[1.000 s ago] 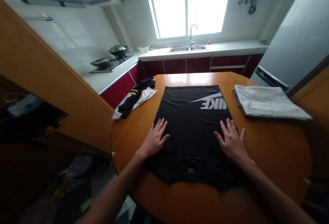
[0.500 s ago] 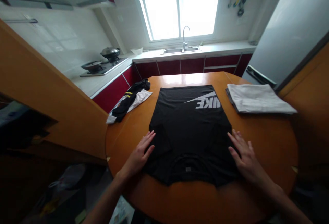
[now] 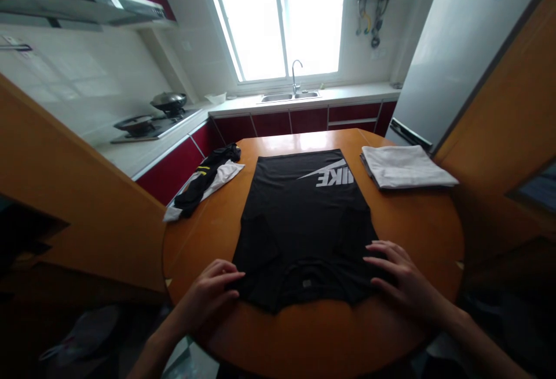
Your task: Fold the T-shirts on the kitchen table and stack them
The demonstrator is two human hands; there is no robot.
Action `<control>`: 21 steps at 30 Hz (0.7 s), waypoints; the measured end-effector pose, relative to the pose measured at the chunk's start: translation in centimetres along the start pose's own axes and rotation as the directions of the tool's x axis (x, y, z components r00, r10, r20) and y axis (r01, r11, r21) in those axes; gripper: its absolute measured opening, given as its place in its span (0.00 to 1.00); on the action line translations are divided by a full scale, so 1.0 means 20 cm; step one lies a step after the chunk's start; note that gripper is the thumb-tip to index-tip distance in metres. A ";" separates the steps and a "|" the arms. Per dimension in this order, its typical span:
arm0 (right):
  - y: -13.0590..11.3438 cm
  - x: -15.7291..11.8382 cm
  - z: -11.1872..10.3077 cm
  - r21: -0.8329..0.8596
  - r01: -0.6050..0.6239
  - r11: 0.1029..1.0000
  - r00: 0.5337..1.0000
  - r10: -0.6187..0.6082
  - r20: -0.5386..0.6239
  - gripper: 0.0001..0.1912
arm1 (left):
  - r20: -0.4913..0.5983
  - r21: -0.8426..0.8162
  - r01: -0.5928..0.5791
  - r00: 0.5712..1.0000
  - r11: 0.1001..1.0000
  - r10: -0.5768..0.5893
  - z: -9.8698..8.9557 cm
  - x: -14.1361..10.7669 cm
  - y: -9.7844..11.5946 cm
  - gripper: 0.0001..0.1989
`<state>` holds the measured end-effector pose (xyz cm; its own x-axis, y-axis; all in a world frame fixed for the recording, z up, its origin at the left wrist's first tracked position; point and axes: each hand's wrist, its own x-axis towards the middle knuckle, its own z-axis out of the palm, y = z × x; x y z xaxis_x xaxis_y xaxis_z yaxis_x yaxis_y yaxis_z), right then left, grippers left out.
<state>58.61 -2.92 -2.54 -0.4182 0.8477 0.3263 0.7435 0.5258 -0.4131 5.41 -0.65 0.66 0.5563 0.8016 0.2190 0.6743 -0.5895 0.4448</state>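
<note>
A black T-shirt (image 3: 304, 217) with a white Nike print lies flat on the wooden table (image 3: 417, 240). Its neckline faces me and both sleeves are laid inward over the body. By the shirt's left shoulder is my left hand (image 3: 212, 289), fingers stretched out, with the fingertips at the cloth's edge. My right hand (image 3: 397, 274) is at the opposite shoulder, fingers spread, with the tips over the black cloth. Neither hand grips anything. Whether the fingertips press on the fabric, I cannot tell.
Folded white cloth (image 3: 406, 167) lies at the table's right. A black, white and yellow bundle of clothing (image 3: 206, 179) rests on the left edge. Beyond are a counter with a sink (image 3: 291, 97), a stove with pans (image 3: 169, 102) and a fridge (image 3: 438, 60) on the right.
Both hands have moved nearer to me along the shirt's sides, toward its shoulders. The camera has turned slightly right. The shirt keeps its shape on the table.
</note>
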 end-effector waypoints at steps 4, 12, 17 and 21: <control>0.01 -0.07 -0.01 0.005 0.033 0.999 0.998 -0.033 0.053 0.17 | 0.024 -0.044 -0.062 0.998 0.997 0.063 0.01 -0.06 0.02 0.15; 0.03 -0.08 0.00 -0.065 0.124 0.990 0.991 -0.127 -0.038 0.09 | -0.051 -0.002 -0.140 0.989 0.990 0.140 0.07 -0.06 0.05 0.09; 0.02 -0.08 0.01 -0.106 0.218 0.970 0.971 -0.226 -0.078 0.05 | -0.076 0.058 -0.208 0.974 0.976 0.212 0.08 -0.04 0.08 0.10; -0.01 -0.07 0.01 -0.124 0.238 0.963 0.963 -0.251 -0.101 0.06 | -0.074 0.080 -0.212 0.973 0.974 0.218 0.08 -0.02 0.11 0.09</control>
<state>59.01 -4.11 -3.02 -0.5363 0.6771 0.5039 0.6815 0.6996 -0.2148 7.37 -2.47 0.11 0.6521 0.6592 0.3744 0.5777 -0.7519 0.3177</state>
